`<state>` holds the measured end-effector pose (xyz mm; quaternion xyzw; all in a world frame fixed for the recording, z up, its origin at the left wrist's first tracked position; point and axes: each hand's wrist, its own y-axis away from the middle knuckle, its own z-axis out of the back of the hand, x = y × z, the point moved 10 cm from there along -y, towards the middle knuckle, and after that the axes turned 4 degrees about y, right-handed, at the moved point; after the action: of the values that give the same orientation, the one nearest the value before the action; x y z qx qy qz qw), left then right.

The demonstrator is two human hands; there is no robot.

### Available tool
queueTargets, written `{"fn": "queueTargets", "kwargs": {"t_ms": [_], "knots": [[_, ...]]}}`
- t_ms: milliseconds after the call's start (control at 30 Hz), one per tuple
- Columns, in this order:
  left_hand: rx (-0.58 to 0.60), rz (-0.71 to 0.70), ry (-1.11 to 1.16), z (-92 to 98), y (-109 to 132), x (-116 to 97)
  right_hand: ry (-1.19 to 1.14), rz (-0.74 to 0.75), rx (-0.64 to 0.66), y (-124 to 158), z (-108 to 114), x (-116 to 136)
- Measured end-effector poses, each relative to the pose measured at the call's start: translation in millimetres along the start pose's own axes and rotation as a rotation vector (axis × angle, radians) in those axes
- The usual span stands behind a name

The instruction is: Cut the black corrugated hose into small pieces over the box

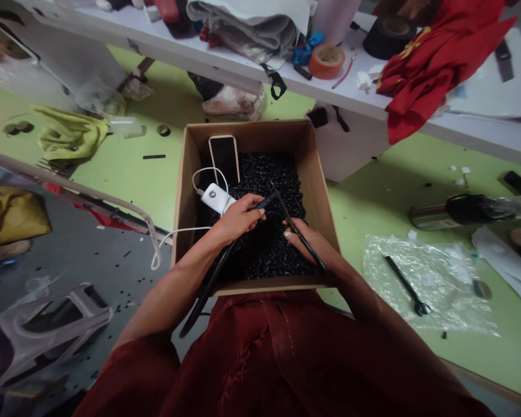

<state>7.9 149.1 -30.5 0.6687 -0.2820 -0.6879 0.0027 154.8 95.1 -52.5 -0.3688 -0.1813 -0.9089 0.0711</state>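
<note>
A cardboard box [327, 214] stands in front of my body, with a mass of small shiny black pieces [271, 168] inside it. My left hand [243, 219] is closed around a black ribbed tube [215, 275]; its tail runs back under my forearm and over the box's near edge. Over the box, my right hand [306, 240] grips a long, thin, dark tool [293, 223], its exact kind unclear. The tool's upper part meets the far end of the tube.
In the box lie a phone [224, 156] and a white device [217, 198] with a white cable. Above, a white shelf [351, 92] carries orange tape [326, 61] and red cloth [434, 63]. Right, a steel bottle [432, 217] lies near a plastic bag [386, 301]. A stool [69, 318] stands left.
</note>
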Motion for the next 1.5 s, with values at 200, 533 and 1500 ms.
{"fn": "queueTargets", "kwargs": {"t_ms": [200, 533, 1500], "knots": [[0.021, -0.005, 0.003, -4.2, -2.0, 2.7, -0.010, -0.002, 0.020, -0.6, -3.0, -2.7], [0.064, -0.026, -0.023, -10.2, -1.4, 2.9, -0.024, -0.021, 0.026, -0.8, -3.3, -3.4], [0.133, 0.088, -0.118, -7.2, -1.3, 16.5, 0.115, -0.100, -0.136, 0.3, 13.3, -11.1]]}}
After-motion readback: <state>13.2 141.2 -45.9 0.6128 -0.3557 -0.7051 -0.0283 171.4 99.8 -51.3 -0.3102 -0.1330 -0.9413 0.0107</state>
